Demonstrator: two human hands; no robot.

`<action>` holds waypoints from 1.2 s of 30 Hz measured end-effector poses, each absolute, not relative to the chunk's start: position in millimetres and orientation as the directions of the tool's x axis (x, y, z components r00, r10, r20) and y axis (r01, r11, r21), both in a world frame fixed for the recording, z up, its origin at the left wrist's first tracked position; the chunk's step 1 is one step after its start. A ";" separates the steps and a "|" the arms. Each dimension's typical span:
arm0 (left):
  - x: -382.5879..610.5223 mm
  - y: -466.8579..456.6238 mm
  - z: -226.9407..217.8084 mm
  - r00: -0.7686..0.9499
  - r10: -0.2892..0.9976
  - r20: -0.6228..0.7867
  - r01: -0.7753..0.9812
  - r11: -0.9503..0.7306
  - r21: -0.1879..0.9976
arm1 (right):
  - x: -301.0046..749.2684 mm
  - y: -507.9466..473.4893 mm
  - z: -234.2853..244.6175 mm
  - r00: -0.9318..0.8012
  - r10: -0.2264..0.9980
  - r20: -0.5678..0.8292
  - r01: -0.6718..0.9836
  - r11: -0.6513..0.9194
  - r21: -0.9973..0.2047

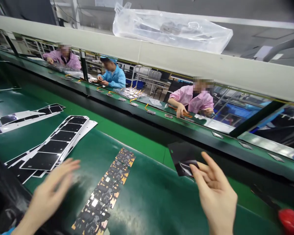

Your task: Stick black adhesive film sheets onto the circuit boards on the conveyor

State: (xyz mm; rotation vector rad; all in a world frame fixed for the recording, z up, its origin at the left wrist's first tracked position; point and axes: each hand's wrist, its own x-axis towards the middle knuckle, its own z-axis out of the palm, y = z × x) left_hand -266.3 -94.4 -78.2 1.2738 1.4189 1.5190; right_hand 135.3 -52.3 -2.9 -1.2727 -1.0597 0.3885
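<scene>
My right hand (214,192) pinches a thin black film sheet (182,156) by its near edge, thumb against fingers, lifted over the far edge of the green table. The film has a glossy, creased corner by the thumb. My left hand (51,189) is empty with its fingers stretched out, a little blurred, just in front of a stack of white sheets with black film panels (61,140). Between the two hands lies a slanting row of several dark circuit boards (105,186) with gold-coloured edges, set end to end on the table.
Beyond the green table (147,205) runs a conveyor belt (107,125) behind a dark rail. More sheets (26,117) lie at the left. Several co-workers sit across the line, one in blue (116,76). A clear plastic bag (171,27) rests on the overhead beam. A red object (290,220) is at lower right.
</scene>
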 end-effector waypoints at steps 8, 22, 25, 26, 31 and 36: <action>-150.0 -84.1 -79.2 0.245 0.962 0.122 0.525 -0.238 0.818 | 76.7 -65.1 -39.8 -0.005 0.989 0.148 -0.242 0.142 -0.960; -167.6 -80.4 -61.7 0.428 0.831 0.356 0.634 -0.556 0.537 | 69.7 -73.9 -33.9 -0.333 0.771 0.543 0.486 0.633 -0.602; -182.5 -83.0 -67.0 0.432 0.833 0.346 0.675 -0.553 0.488 | 71.8 -74.7 -28.8 -0.348 0.715 0.607 0.530 0.684 -0.501; -190.0 -82.6 -69.7 0.397 0.844 0.361 0.704 -0.532 0.469 | 73.9 -74.5 -26.7 -0.319 0.707 0.632 0.545 0.682 -0.488; -238.5 -72.9 -83.3 0.555 0.827 0.088 0.756 -0.546 0.361 | 100.0 -69.7 -12.4 -0.083 0.730 0.678 0.614 0.574 -0.542; -256.0 -68.6 -98.9 0.769 0.625 -0.134 0.614 -0.664 0.427 | 121.8 -66.9 -7.6 0.075 0.750 0.657 0.617 0.483 -0.622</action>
